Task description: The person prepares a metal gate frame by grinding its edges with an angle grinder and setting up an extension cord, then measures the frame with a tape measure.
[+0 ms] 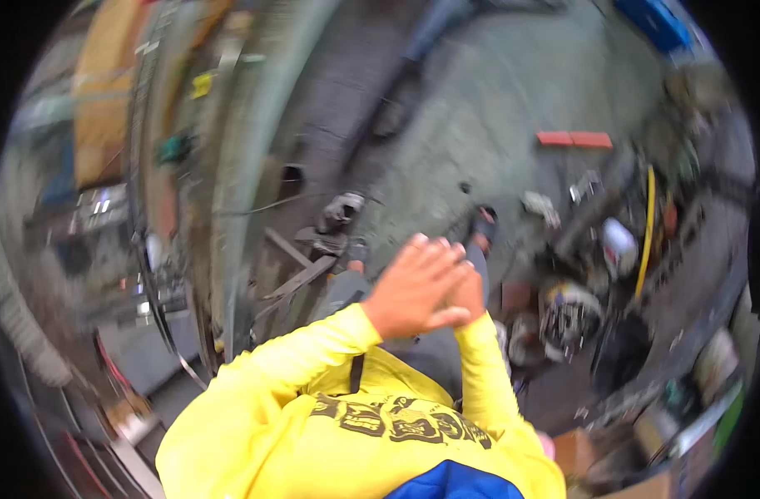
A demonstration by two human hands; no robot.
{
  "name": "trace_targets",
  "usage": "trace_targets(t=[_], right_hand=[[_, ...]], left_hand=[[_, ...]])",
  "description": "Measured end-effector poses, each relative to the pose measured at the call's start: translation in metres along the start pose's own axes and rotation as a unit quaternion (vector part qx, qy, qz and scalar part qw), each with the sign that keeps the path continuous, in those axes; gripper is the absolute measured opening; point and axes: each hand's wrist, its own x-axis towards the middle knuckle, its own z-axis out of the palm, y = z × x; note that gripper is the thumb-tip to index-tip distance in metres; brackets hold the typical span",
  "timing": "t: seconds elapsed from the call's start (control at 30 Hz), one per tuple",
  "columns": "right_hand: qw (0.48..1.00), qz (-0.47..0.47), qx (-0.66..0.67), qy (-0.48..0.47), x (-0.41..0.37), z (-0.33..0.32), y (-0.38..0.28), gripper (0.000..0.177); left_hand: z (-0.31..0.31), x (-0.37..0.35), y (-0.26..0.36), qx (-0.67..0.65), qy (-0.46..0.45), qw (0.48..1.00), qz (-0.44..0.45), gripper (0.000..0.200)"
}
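Shirt (255, 424) in bright yellow — just ahead of it the left hand (415, 287), opened out, lies over the right hand (472, 293) — closed or not, I can't tell; a round metallic piece (569, 318) sits right of the shirt.

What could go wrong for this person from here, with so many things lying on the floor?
The left foot is close to some flat strips, which might trip the person. The left hand and right hand look bare, so any sharp edge in the clutter could perhaps cut them.
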Motion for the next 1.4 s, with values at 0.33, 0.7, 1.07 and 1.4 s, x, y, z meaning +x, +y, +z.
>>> trace_targets(t=[0.33,0.7,1.07,1.4], right_hand=[[0.983,0.115,-0.091,0.110,0.025,-0.102,-0.030,0.037],[0.759,0.172,-0.511,0.365,0.016,-0.170,-0.023,0.034],[0.592,0.296,0.354,0.661,-0.044,-0.135,0.116,0.024],[0.485,0.377,0.415,0.671,-0.083,-0.015,0.429,0.022]], left_hand=[[-0.211,-0.076,0.016,-0.113,0.227,0.947,-0.196,0.043],[-0.263,-0.164,-0.102,-0.264,0.276,0.854,-0.354,0.050],[-0.180,-0.077,-0.115,-0.057,0.262,0.949,-0.166,0.009],[-0.267,-0.198,-0.488,-0.188,0.372,0.599,-0.684,0.056]])
